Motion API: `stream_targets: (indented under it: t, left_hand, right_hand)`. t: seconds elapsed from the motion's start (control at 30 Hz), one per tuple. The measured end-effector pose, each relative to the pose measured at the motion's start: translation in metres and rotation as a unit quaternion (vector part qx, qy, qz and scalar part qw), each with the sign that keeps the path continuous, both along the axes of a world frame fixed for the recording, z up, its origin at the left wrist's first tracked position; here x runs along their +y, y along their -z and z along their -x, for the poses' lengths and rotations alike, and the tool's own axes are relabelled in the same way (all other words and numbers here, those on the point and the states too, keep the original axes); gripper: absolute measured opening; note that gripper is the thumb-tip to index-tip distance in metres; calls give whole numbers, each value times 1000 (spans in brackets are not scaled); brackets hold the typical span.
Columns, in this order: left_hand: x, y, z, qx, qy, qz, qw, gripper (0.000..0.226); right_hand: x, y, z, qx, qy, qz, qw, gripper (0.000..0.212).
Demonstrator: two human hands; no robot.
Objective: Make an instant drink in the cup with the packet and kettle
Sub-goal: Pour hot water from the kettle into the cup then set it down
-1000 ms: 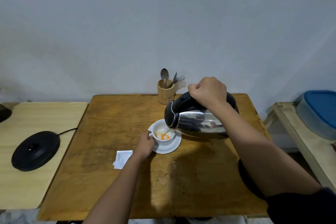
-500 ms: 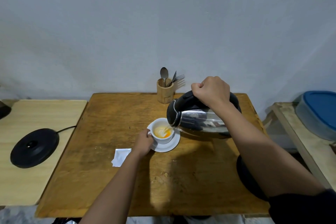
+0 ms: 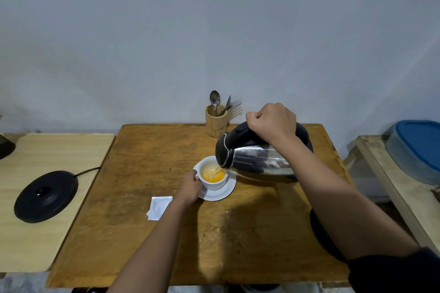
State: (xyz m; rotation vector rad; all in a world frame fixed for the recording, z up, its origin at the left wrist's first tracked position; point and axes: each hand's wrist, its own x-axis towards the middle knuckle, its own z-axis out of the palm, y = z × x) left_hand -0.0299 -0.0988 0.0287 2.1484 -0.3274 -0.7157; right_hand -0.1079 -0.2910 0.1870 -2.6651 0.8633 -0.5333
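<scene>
A white cup (image 3: 215, 184) stands on a white saucer (image 3: 226, 192) in the middle of the brown wooden table (image 3: 142, 221). Orange, foamy liquid fills the cup's lower part. My left hand (image 3: 189, 187) grips the cup at its left side, by the handle. My right hand (image 3: 273, 122) is closed around the black handle of a steel kettle (image 3: 259, 159), which is tilted left with its spout over the cup; a thin stream falls into the drink. The white packet (image 3: 159, 207) lies flat on the table, left of my left forearm.
A wooden holder (image 3: 215, 123) with a spoon and forks stands at the table's back edge. The black kettle base (image 3: 46, 196) with its cord sits on a pale side table on the left. A blue-lidded container (image 3: 415, 147) rests on a bench at right.
The orange liquid in the cup has risen and spread as the pouring goes on. The kettle and both hands stay in nearly the same place.
</scene>
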Motion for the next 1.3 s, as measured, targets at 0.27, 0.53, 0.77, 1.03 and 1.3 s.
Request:
stream_targets:
  t: [0.27, 0.53, 0.77, 1.03, 1.3]
  left_hand:
    - [1, -2, 0, 7, 9, -9, 1000, 37]
    - [1, 0, -2, 9, 4, -11, 1000, 38]
    - [1, 1, -3, 7, 10, 4, 1000, 34]
    - [4, 0, -6, 14, 20, 8, 1000, 35]
    - [4, 2, -9, 13, 29, -9, 999, 33]
  right_hand:
    - [4, -3, -5, -2, -4, 8, 1000, 43]
    - [7, -2, -5, -2, 6, 11, 1000, 44]
    - [10, -8, -8, -6, 5, 23, 1000, 44]
    - [13, -10, -12, -4, -2, 34, 999, 44]
    - [13, -8, -12, 0, -5, 40, 999, 43]
